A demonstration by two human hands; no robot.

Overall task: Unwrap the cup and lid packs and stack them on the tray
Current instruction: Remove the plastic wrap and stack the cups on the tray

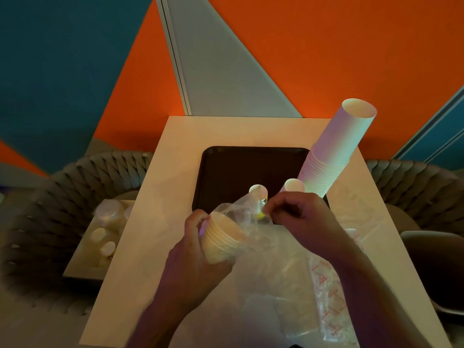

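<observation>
Roughly halfway imo: tall cup stack (pixel 334 151) already on tray (pixel 226 167), right side; left hand (pixel 198 249) grips small cup pack (pixel 223 237) near tray's front edge; right hand (pixel 298 214) pinches its plastic wrap (pixel 241 209), probably at a yellow tie; more packs (pixel 108 222) wait far left.

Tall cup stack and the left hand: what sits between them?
In the head view, two short cup stacks on the tray, then the right hand pinching the clear wrap of the pack the left hand grips. Tall stack.

Both forearms were bare from the near edge of the view to the wrists, with no sleeve showing. The left hand (pixel 200 247) and right hand (pixel 298 214) wore no gloves, rings or watch.
</observation>
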